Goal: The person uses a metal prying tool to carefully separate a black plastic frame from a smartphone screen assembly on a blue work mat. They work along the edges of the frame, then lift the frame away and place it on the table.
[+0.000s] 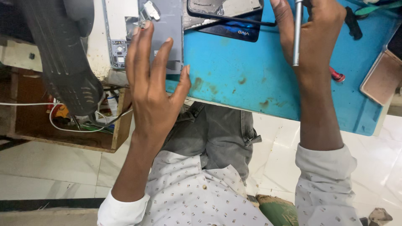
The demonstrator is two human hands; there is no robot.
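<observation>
Head view looks down on a blue mat (268,79) covering the tabletop, with the person's grey trousers and patterned white shirt below its near edge. The left hand (153,90) hovers at the near left corner of the mat, fingers spread wide and slightly curled, gripping nothing; its fingertips (144,29) reach over a grey phone back cover (165,25) that lies flat at the left edge of the mat, partly hidden by the hand. Whether the fingertips touch the cover cannot be told. A small white part (151,9) sits on the cover near its far end. Just left of the cover, a pale phone frame (119,48) with a camera cut-out lies on the worn white surface.

The right hand (314,35) is up at the far edge of the mat, closed around a slim metal screwdriver (297,33) whose shaft runs straight down along the palm. Between the two hands, at the far edge, a dark phone (228,19) lies with a loose panel on top. A red-tipped tool (337,76) lies just right of the right wrist, and a rose-gold phone (383,77) rests at the right edge. Left of the tabletop, a dark heat gun (63,54) hangs over a wooden drawer (121,121) holding white cables (71,127).
</observation>
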